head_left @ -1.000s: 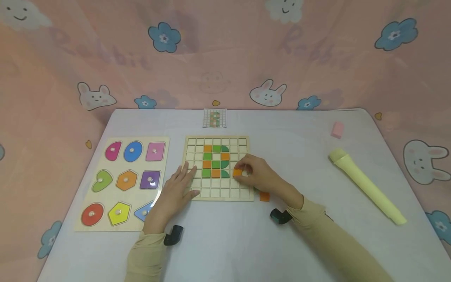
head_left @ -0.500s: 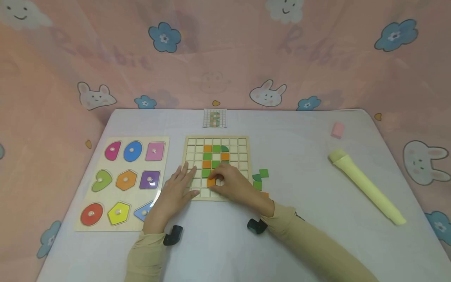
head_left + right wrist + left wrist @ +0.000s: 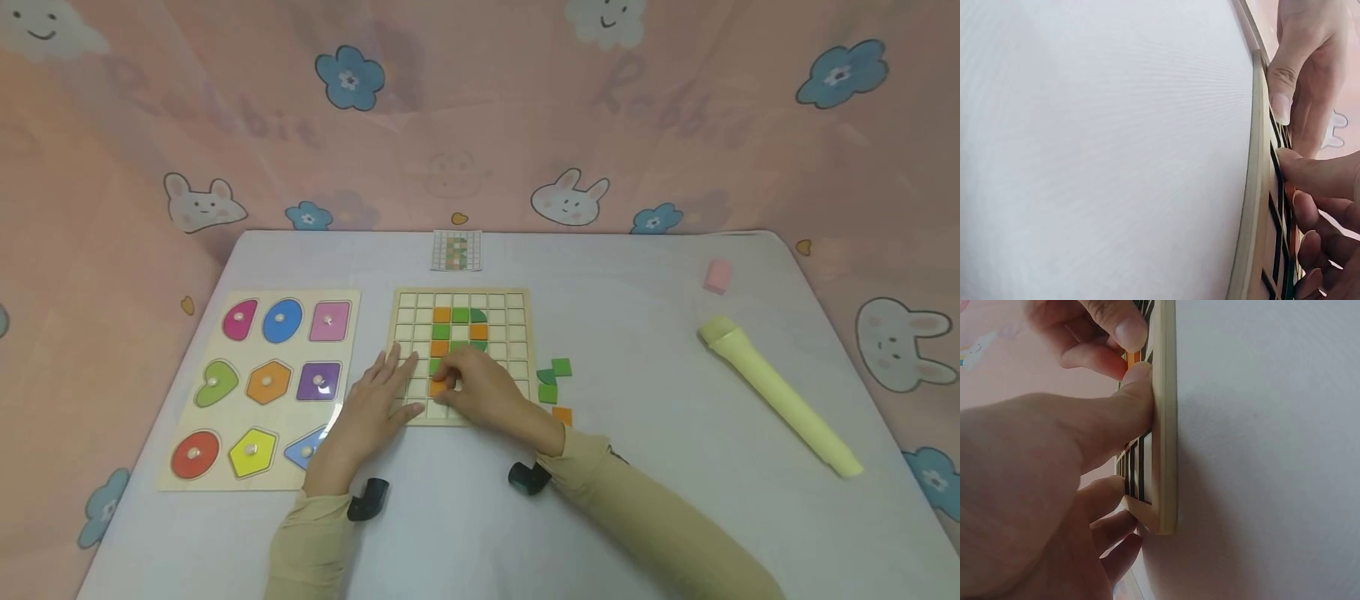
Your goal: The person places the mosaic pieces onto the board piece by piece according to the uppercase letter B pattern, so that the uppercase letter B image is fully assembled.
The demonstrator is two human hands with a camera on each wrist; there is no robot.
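A wooden grid board (image 3: pixel 517 408) lies mid-table, with green and orange square tiles and green rounded ones set in its cells. My right hand (image 3: pixel 483 387) pinches an orange square tile (image 3: pixel 437 389) low in the leftmost filled column and hides the tiles under it. In the left wrist view the orange tile (image 3: pixel 1134 359) shows between the right thumb and finger, close to the left thumb. My left hand (image 3: pixel 375 400) rests with extended fingers on the board's left side. Just right of the board lie an orange tile (image 3: pixel 562 416), two green squares (image 3: pixel 562 367) and a green rounded tile (image 3: pixel 546 377).
A small printed card (image 3: pixel 457 252) with a matching grid picture lies behind the board. To the left is a knobbed shape puzzle (image 3: pixel 251 342), partly under the left forearm. A pale yellow tube (image 3: pixel 780 396) and a small pink block (image 3: pixel 717 277) lie at the right.
My right hand has carried the orange tile from the board's right side leftward to the lower left of the pattern, uncovering the loose tiles. The left hand stays in place.
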